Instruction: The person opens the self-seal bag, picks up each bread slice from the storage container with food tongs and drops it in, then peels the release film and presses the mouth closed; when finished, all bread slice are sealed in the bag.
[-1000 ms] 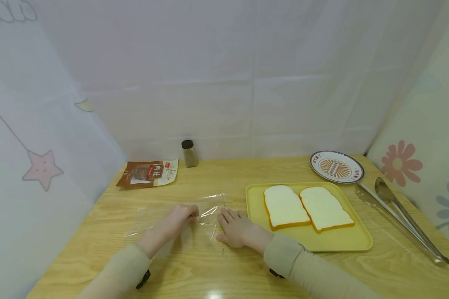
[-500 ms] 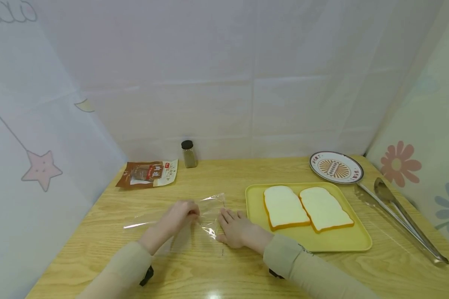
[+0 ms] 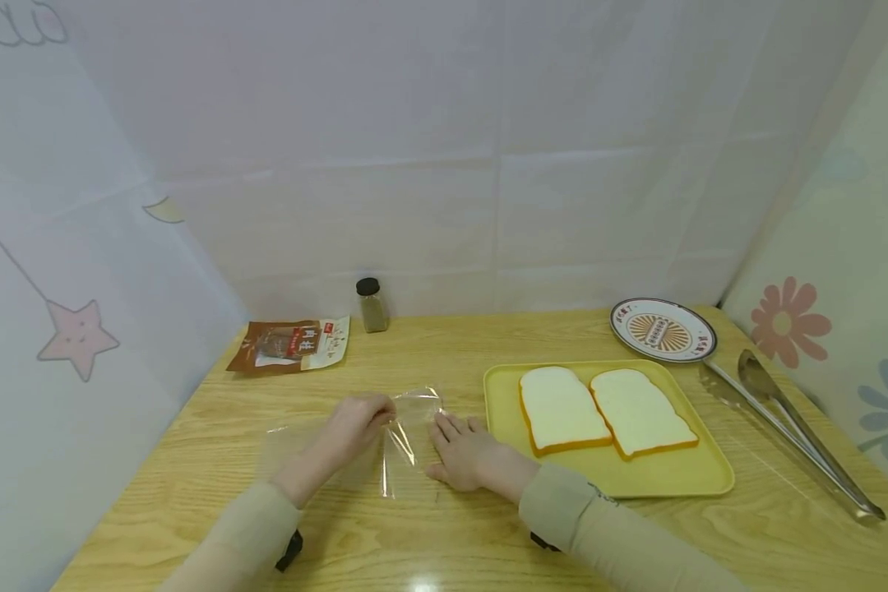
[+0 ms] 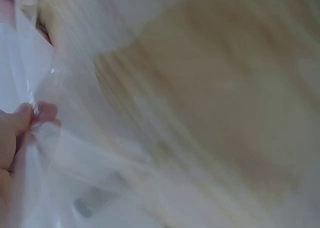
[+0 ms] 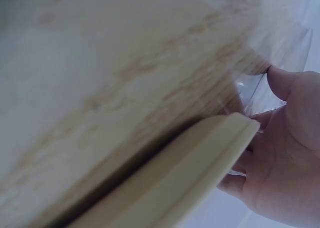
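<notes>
One clear plastic film (image 3: pixel 407 475) lies on the wooden table (image 3: pixel 444 551), its near-middle pinched up between the left hand's (image 3: pixel 353 421) thumb and fingers; the right hand (image 3: pixel 460 452) rests flat at its edge, fingers straight, gripping nothing. Spreading or parting the film seems in hand; the next move probably calls for a gentle pull against the pressed side. The yellow tray (image 3: pixel 629 483), holding two bread slices (image 3: pixel 565 411), crowds the right; a jar (image 3: pixel 373 311) stands farther back.
</notes>
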`<state>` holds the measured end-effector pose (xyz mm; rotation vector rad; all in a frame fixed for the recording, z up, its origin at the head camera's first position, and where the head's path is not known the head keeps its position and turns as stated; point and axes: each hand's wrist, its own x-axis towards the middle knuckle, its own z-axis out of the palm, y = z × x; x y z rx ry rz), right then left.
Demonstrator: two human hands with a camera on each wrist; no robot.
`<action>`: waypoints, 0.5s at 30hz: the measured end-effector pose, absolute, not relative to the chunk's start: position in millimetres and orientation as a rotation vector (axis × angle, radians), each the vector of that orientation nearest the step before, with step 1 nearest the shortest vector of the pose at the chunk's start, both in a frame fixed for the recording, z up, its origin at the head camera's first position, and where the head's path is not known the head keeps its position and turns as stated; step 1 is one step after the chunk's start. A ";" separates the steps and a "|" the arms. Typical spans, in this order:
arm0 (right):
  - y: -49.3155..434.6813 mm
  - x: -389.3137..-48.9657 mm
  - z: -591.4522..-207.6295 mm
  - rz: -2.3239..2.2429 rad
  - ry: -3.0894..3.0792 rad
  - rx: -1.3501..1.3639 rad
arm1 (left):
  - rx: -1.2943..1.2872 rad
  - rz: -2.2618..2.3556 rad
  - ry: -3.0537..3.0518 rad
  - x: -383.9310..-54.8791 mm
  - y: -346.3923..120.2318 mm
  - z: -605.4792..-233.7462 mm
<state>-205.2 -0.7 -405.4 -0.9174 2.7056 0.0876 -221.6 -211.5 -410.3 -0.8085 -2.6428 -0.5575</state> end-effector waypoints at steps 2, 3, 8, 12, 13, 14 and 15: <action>-1.0 -205.1 -404.8 0.077 2.702 -0.915 | -0.831 -0.507 -2.682 -219.6 -213.3 -407.1; -1.0 -205.2 -404.3 0.078 2.701 -0.914 | -0.840 -0.486 -2.697 -218.5 -214.0 -405.4; -1.4 -205.1 -402.7 0.063 2.703 -0.907 | -0.852 -0.442 -2.741 -216.1 -212.7 -399.8; -1.8 -204.6 -403.2 0.067 2.703 -0.899 | -0.778 -0.433 -2.814 -217.5 -207.9 -399.8; -1.9 -204.6 -403.5 0.071 2.702 -0.895 | -0.762 -0.424 -2.831 -218.2 -206.8 -400.2; -2.0 -204.6 -404.0 0.074 2.701 -0.891 | -0.747 -0.411 -2.847 -218.7 -205.8 -400.4; -2.1 -204.6 -404.1 0.076 2.698 -0.889 | -0.730 -0.415 -2.866 -219.1 -204.9 -400.8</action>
